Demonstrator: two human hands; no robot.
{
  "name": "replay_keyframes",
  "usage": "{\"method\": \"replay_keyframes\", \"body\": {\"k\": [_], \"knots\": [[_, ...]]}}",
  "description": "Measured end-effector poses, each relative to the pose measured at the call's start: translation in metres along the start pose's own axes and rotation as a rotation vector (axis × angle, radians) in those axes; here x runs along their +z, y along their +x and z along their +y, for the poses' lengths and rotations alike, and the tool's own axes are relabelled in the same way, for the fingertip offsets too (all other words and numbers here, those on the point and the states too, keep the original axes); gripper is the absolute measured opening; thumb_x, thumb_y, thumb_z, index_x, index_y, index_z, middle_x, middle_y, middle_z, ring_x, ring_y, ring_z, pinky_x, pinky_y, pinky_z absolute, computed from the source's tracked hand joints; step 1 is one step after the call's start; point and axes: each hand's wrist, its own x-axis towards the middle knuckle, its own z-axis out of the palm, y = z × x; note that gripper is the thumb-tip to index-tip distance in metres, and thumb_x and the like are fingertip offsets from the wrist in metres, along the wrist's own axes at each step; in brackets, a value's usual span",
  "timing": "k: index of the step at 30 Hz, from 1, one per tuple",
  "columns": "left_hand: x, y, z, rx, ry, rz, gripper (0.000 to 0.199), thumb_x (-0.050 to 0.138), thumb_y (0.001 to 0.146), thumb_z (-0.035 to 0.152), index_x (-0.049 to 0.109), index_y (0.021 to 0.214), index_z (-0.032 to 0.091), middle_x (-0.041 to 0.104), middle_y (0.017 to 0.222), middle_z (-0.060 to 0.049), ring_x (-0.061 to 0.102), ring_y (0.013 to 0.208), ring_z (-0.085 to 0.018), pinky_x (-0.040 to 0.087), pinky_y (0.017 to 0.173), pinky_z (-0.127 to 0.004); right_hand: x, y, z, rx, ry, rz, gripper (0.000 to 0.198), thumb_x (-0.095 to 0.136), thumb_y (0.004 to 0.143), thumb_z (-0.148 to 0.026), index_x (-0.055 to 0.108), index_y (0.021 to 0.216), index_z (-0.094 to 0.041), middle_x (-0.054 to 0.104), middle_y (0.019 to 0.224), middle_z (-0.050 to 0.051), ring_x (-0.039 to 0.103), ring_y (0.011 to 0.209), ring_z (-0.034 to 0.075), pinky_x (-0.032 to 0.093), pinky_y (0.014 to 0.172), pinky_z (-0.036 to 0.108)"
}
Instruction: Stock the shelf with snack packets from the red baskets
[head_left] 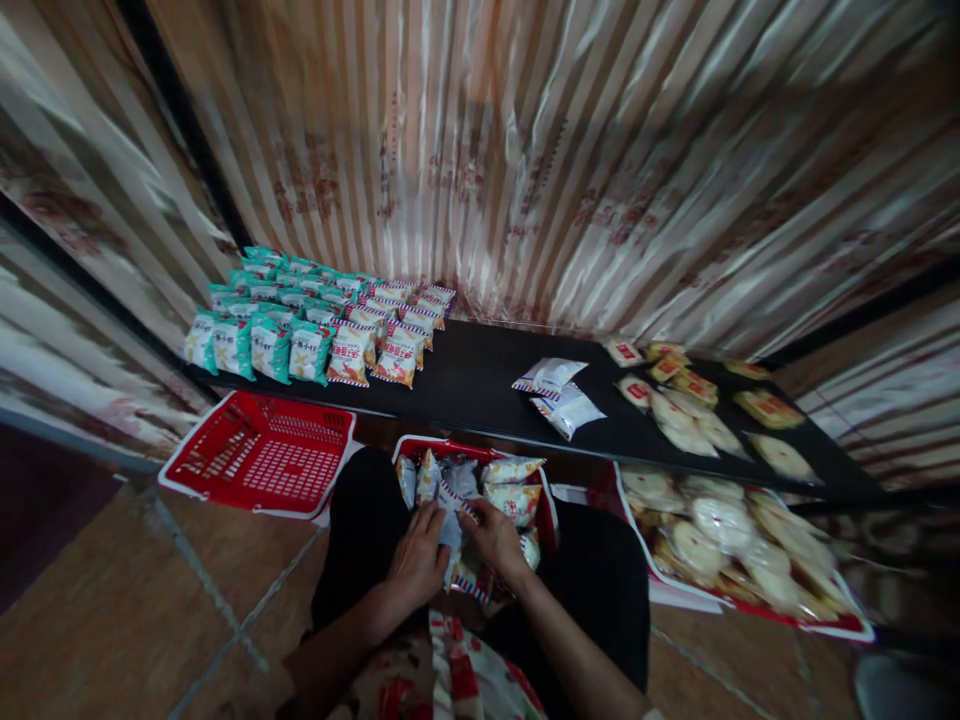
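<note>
Both my hands are over the middle red basket (550, 525), which stands between my knees. A snack bag (451, 528) with a striped edge is between them. My left hand (420, 550) grips it at the left side, fingers bent against the wrapper. From the right, my right hand (495, 540) pinches its upper edge. Around and below lie more snack bags (513, 502), white and orange with striped ends, partly covered by my hands.
A black shelf (472, 375) carries rows of teal snack bags (270, 350), orange-white snack bags (397, 352), two loose silvery bags (568, 410) and flat packets (682, 420). A red basket (262, 455) stands left; another basket (750, 610) with wrapped round items stands right.
</note>
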Motion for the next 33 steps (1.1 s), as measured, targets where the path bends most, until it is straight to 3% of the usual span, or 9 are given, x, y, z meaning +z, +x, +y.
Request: {"method": "replay_keyframes", "body": {"k": [5,10,15,19,22,27,33], "knots": [[-0.006,-0.007,0.012,0.043,-0.177,0.048,0.054,0.057,0.072,0.022,0.052,0.126,0.018,0.040,0.141,-0.012,0.033,0.133,-0.028,0.027,0.111,-0.044,-0.024,-0.002,-0.017,-0.012,0.159,0.052,0.024,0.055,0.074,-0.042,0.066,0.078,-0.021,0.068,0.069,0.002,0.063,0.064,0.020,0.048,0.059,0.029],[-0.012,-0.002,0.032,-0.166,-0.650,0.142,0.041,0.061,0.075,0.029,0.059,0.115,0.021,0.053,0.127,-0.011,0.045,0.122,-0.026,0.037,0.103,-0.042,-0.047,-0.009,-0.032,-0.145,0.231,0.122,0.027,0.054,0.077,-0.042,0.065,0.086,-0.019,0.068,0.087,0.007,0.063,0.077,0.022,0.050,0.071,0.033],[-0.027,0.004,0.045,-0.411,-1.226,0.122,0.033,0.060,0.078,0.033,0.060,0.106,0.015,0.056,0.120,-0.014,0.052,0.113,-0.028,0.051,0.084,-0.040,-0.053,-0.017,-0.048,-0.372,0.134,0.179,0.020,0.057,0.080,-0.036,0.067,0.089,-0.021,0.067,0.091,0.007,0.062,0.089,0.022,0.049,0.082,0.037],[-0.047,0.008,0.044,-0.522,-1.472,0.069,0.027,0.052,0.084,0.034,0.062,0.095,0.012,0.066,0.096,-0.011,0.062,0.091,-0.021,0.050,0.084,-0.038,-0.048,-0.022,-0.059,-0.574,0.037,0.202,0.017,0.056,0.083,-0.028,0.067,0.094,-0.023,0.066,0.096,0.008,0.061,0.091,0.023,0.052,0.080,0.039],[-0.060,0.010,0.042,-0.577,-1.620,0.091,0.028,0.049,0.087,0.036,0.061,0.095,0.011,0.067,0.093,-0.010,0.064,0.087,-0.018,0.050,0.083,-0.032,-0.043,-0.025,-0.066,-0.731,-0.068,0.146,0.024,0.052,0.084,-0.019,0.065,0.104,-0.025,0.064,0.103,0.008,0.058,0.097,0.023,0.051,0.083,0.042],[-0.069,0.012,0.037,-0.496,-1.688,0.162,0.017,0.061,0.080,0.026,0.061,0.092,0.014,0.067,0.092,-0.007,0.063,0.090,-0.016,0.048,0.085,-0.026,-0.033,-0.027,-0.077,-0.866,-0.154,0.125,0.034,0.046,0.086,-0.012,0.059,0.113,-0.028,0.062,0.110,0.008,0.054,0.104,0.023,0.051,0.086,0.042],[-0.075,0.017,0.027,-0.273,-1.573,0.156,0.034,0.068,0.069,0.026,0.060,0.102,0.018,0.065,0.106,-0.007,0.059,0.105,-0.022,0.043,0.094,-0.033,-0.027,-0.027,-0.082,-0.879,-0.247,0.125,0.032,0.046,0.086,-0.011,0.060,0.111,-0.026,0.059,0.117,0.008,0.052,0.110,0.023,0.050,0.089,0.043]]}}
